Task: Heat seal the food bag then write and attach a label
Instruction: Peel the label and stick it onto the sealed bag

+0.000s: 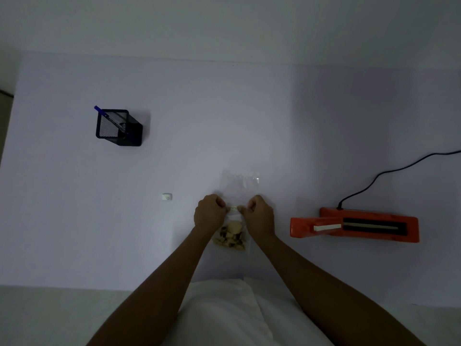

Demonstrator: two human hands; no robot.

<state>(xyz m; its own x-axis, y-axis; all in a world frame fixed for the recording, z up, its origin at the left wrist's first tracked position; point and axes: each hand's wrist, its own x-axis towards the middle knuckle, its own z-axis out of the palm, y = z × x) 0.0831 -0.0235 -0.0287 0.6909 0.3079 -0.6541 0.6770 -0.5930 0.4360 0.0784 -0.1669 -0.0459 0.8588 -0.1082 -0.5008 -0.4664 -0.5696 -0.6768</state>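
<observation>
A clear food bag (240,186) lies flat in the middle of the table, with nuts and dried pieces (232,236) bunched at its near end. A small white label (233,208) stretches across the bag. My left hand (210,213) pinches the label's left end and my right hand (258,214) pinches its right end. Both hands rest over the bag's middle and hide part of it. The orange heat sealer (354,225) sits to the right with its arm raised. A blue pen (101,112) stands in a black mesh holder (117,127) at the far left.
A small white tape or label roll (167,197) lies left of the bag. The sealer's black cord (389,172) runs off to the right edge. White cloth (224,313) covers my lap at the near table edge. The light is dim.
</observation>
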